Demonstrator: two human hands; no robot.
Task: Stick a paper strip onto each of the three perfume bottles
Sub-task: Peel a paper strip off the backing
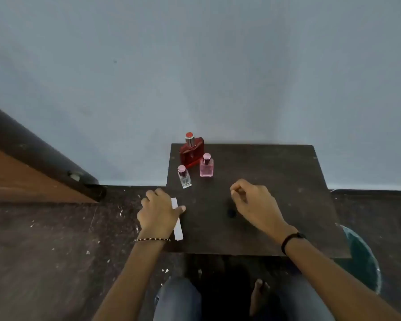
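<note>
Three perfume bottles stand upright at the far left of a dark board (276, 193): a large red bottle (192, 154) at the back, a small pink bottle (206, 166) to its right, and a small clear bottle (184, 178) in front. White paper strips (178, 225) lie at the board's left edge. My left hand (159, 212) rests on them with the thumb laid across the paper. My right hand (252, 200) hovers over the board's middle, fingers curled loosely, with nothing visible in it.
A grey wall rises right behind the board. A brown wooden door (33, 179) with a dark frame stands at the left. The dark floor is littered with white scraps. A teal round object (361, 256) sits under the board's right side. My knees and a bare foot show below.
</note>
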